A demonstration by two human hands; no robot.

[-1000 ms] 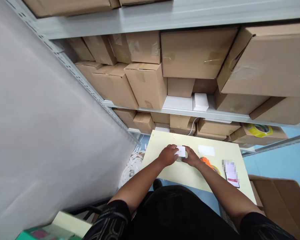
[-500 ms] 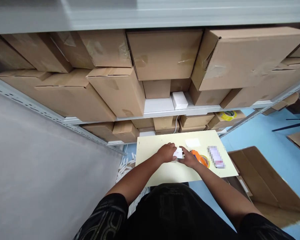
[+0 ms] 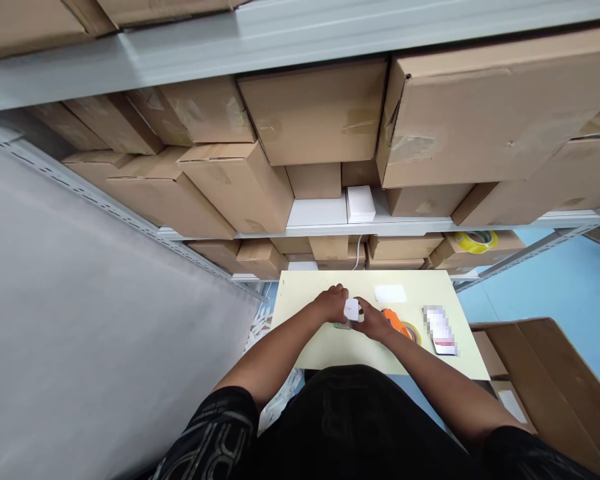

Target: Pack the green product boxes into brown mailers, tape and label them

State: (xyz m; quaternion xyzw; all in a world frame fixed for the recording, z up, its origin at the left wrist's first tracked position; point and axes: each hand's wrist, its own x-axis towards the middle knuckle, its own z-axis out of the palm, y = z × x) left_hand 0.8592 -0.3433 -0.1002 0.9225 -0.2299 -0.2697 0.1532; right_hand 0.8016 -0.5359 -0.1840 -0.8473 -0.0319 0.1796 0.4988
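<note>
My left hand [image 3: 332, 304] and my right hand [image 3: 372, 321] hold a small white box [image 3: 351, 309] between them over the pale yellow board. The left fingers curl around its left side, and the right thumb and fingers pinch its right side. Faint print shows on the box's top face. Another small light item with a bit of green [image 3: 342, 326] peeks out beneath the left hand; its kind is unclear. Right beside my right wrist lies an orange tape dispenser [image 3: 394, 321] with a roll of tape [image 3: 412, 332].
On the pale board [image 3: 300, 287] lie a white sheet [image 3: 390, 293] and a phone [image 3: 440, 330] with a blurred screen. Shelves of cardboard boxes [image 3: 315, 113] stand ahead, with yellow tape [image 3: 475, 241] low right. An open carton [image 3: 545, 373] is at right, a grey wall [image 3: 80, 320] at left.
The camera view has tilted and shifted, so the shelves and board appear moved. The white box has turned slightly in both hands, which keep hold of it.
</note>
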